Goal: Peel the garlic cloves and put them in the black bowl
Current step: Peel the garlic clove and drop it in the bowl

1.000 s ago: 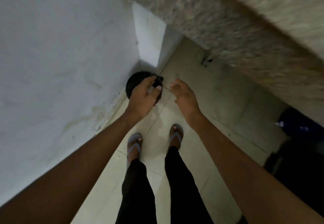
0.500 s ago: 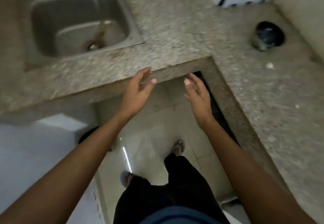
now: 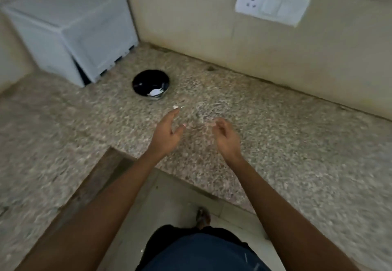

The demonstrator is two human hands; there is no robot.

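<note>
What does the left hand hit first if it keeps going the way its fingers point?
Probably the small white scrap on the counter, just past the left hand. The black bowl lies farther along. Height above the counter is unclear.

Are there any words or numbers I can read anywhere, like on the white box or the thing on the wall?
None can be read.
White box: plain sides, no label showing.
Switch plate on the wall: only socket holes and blank switches, blurred.
Black bowl: no writing; just something white inside.
Counter: speckled stone, no marks to read.
</note>
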